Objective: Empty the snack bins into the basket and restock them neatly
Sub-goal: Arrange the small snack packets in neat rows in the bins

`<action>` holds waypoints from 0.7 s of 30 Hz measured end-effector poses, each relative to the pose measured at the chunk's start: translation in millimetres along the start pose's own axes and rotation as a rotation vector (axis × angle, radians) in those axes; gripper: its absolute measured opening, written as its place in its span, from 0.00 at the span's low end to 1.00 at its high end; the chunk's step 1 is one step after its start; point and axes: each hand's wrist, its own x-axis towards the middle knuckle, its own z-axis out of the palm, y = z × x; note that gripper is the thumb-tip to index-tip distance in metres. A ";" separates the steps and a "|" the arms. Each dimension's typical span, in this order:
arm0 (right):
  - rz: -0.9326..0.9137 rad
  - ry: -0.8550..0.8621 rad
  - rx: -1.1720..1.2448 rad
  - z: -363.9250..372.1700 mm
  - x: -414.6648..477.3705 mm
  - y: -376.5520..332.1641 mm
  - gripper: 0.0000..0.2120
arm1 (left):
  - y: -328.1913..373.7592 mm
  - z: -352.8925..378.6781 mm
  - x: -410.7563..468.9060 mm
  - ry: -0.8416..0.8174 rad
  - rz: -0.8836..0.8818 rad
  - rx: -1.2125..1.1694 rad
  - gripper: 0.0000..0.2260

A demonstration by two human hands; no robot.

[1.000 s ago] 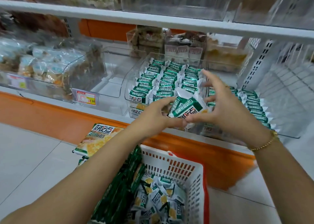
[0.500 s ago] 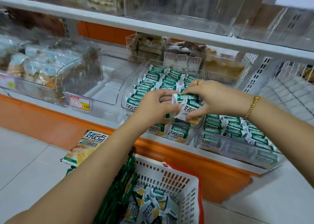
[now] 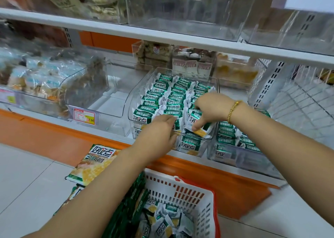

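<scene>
The right hand [image 3: 209,109] pinches a green snack packet [image 3: 196,123] at the front of the clear bin [image 3: 138,95], thumb on its face. The left hand [image 3: 159,131] is just beside it, fingers bent onto the front row (I cannot tell if they grip). At six o'clock a white basket [image 3: 180,189] holds loose packets. At eight o'clock a large snack bag [image 3: 95,161] lies on pale floor tiles [image 3: 27,174].

The right hand [image 3: 207,109] hid part of the packet [image 3: 204,132] it pinched. Just left of that grip, the left hand [image 3: 159,134] hid whatever its fingers touched; below, the frame edge cut off the basket [image 3: 188,194].
</scene>
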 end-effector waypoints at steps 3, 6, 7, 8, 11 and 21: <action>0.013 0.078 -0.064 10.1 4.8 0.0 0.35 | 0.8 3.6 -5.5 -0.004 0.037 0.043 0.27; -0.017 0.166 0.020 14.5 -0.3 1.1 0.38 | 0.4 8.4 -8.1 0.020 0.068 0.039 0.28; -0.029 0.174 0.082 15.9 -3.2 0.5 0.37 | -0.2 9.4 -8.2 0.019 0.071 0.031 0.28; -0.048 0.172 0.126 16.9 -6.1 -0.8 0.36 | -1.0 9.8 -7.8 0.013 0.068 0.021 0.28; -0.099 0.155 0.137 18.0 -9.6 -2.8 0.33 | -3.8 9.3 -5.4 -0.006 0.079 0.008 0.29; 0.092 0.248 -0.093 20.8 -21.6 -8.2 0.29 | 7.0 -3.7 -41.1 0.153 0.125 -0.092 0.16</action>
